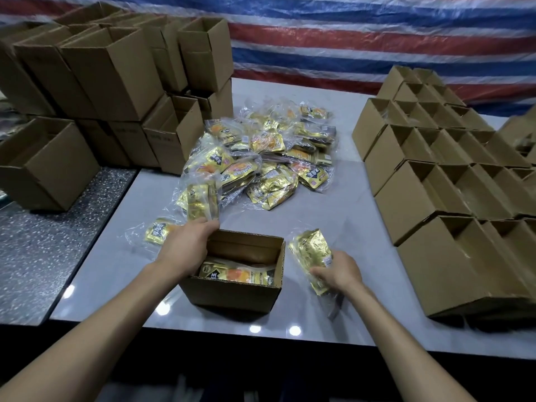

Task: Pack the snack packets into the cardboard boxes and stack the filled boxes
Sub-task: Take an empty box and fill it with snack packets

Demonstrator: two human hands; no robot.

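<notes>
Left hand (188, 248) curls over left rim of open box (232, 294), fingertips hidden; right of box, right hand (338, 272) clamps gold packet (311, 252).

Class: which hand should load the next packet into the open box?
Right: the right hand grips a gold packet beside the open box; the left hand holds its rim.
</notes>
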